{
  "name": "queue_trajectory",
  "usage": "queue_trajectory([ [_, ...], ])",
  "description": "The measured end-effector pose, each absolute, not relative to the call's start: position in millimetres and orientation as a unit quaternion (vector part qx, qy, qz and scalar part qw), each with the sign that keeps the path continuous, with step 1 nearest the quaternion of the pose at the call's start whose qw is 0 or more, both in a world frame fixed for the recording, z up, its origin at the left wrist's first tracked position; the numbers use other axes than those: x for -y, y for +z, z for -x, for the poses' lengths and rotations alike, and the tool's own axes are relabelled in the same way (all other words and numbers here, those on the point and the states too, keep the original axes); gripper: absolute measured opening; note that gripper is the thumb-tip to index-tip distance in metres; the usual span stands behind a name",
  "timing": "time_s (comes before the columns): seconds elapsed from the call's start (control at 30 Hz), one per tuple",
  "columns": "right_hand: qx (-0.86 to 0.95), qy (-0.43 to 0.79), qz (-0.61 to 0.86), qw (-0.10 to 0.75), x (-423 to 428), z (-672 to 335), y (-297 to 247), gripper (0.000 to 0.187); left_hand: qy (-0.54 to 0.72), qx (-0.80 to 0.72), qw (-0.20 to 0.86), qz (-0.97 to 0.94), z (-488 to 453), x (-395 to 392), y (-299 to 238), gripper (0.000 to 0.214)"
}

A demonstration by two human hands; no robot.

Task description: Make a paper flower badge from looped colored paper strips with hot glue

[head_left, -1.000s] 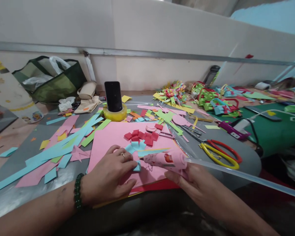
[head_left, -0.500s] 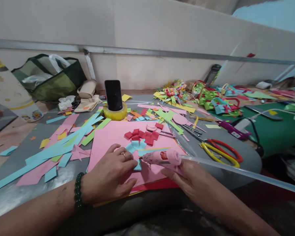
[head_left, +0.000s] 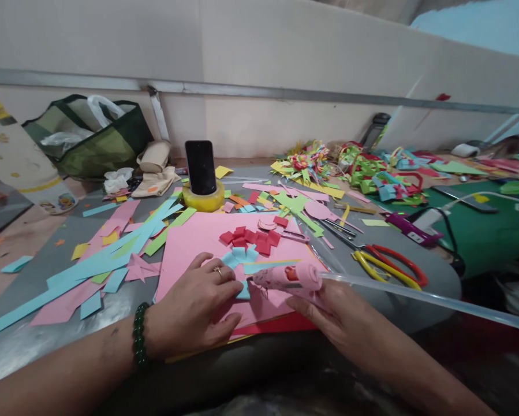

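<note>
My right hand (head_left: pixel 343 309) is wrapped round the handle of a pink hot glue gun (head_left: pixel 291 276), with a long clear glue stick (head_left: pixel 415 296) running out of its back to the right. The gun's nozzle points left, at a small blue paper piece (head_left: pixel 243 290) under my left fingertips. My left hand (head_left: pixel 201 300) lies on a stack of pink paper (head_left: pixel 185 237) and holds that piece down, its thumb set apart. Just beyond are several folded blue papers (head_left: pixel 239 256), a blue strip (head_left: pixel 270 266) and a group of folded red papers (head_left: pixel 259 240).
Blue strips (head_left: pixel 107 257) and pink strips cover the left side. A phone (head_left: pixel 200 167) stands in a yellow tape roll (head_left: pixel 204 201). Scissors (head_left: pixel 389 268) with red and yellow handles lie right, near a purple power strip (head_left: pixel 415 229). A tall bottle (head_left: pixel 25 162) and green bag (head_left: pixel 99 150) stand left.
The view has shifted very slightly. Both hands, the glue gun and the papers stay in nearly the same places.
</note>
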State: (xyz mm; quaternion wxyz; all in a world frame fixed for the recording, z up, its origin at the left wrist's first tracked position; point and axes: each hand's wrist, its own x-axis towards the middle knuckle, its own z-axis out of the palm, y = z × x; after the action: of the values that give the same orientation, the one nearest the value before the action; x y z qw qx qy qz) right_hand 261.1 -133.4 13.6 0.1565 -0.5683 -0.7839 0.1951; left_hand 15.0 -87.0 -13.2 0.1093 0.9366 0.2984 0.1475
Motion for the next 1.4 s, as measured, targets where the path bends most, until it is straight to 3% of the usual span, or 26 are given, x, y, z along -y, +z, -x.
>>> queue_trajectory([
  [1.4,0.793,0.212,0.56,0.114,144,-277,22,0.031,0.144,-0.298,0.109,-0.937,-16,88,-13,0.019],
])
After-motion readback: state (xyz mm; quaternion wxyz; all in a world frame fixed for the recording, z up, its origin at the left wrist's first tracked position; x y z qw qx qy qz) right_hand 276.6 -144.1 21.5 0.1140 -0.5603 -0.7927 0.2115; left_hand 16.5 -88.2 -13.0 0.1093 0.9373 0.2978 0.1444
